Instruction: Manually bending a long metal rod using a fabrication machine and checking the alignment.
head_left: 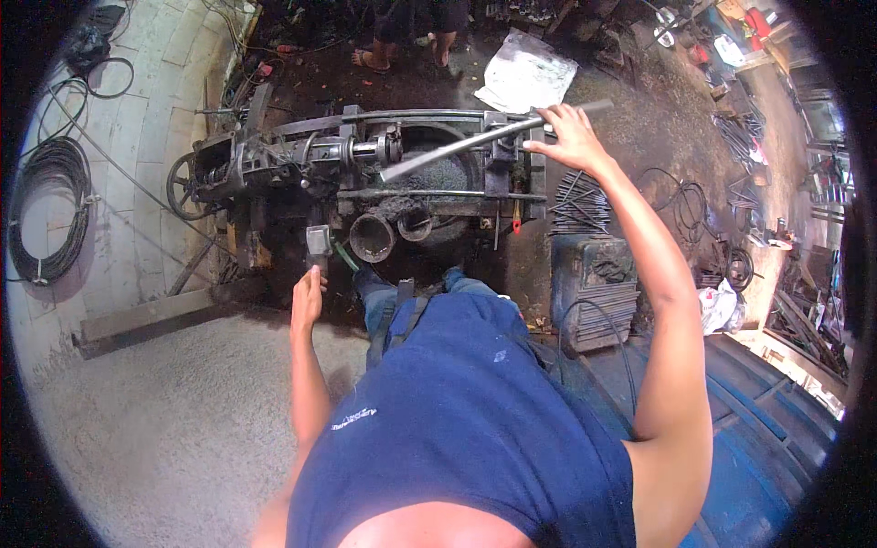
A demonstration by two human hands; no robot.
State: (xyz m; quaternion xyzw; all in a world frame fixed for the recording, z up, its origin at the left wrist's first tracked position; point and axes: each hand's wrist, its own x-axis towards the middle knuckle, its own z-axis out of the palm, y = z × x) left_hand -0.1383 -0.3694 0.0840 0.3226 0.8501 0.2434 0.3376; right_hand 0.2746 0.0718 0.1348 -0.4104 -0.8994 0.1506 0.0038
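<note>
A long grey metal bar [448, 153] lies slanted above a dark, greasy machine [320, 153], its near end toward the machine's middle. My right hand [571, 135] grips the bar toward its far right end, with the thumb below and the fingers over the top. Lower left, my left hand [308, 300] has its fingers loosely stretched upward, just under a small grey square box [318, 239]. Whether the fingertips touch the box I cannot make out. Two round pipe-like openings [373, 237] face me at the machine's front, and dark shavings [441, 173] fill its bed.
A handwheel [183, 185] sticks out at the machine's left end. Stacked metal rods [582, 203] and a grey block [589, 265] stand to the right. Coiled cable [50, 210] hangs on the left wall. Beyond the machine are another person's bare feet [375, 59] and a pale sheet [525, 73].
</note>
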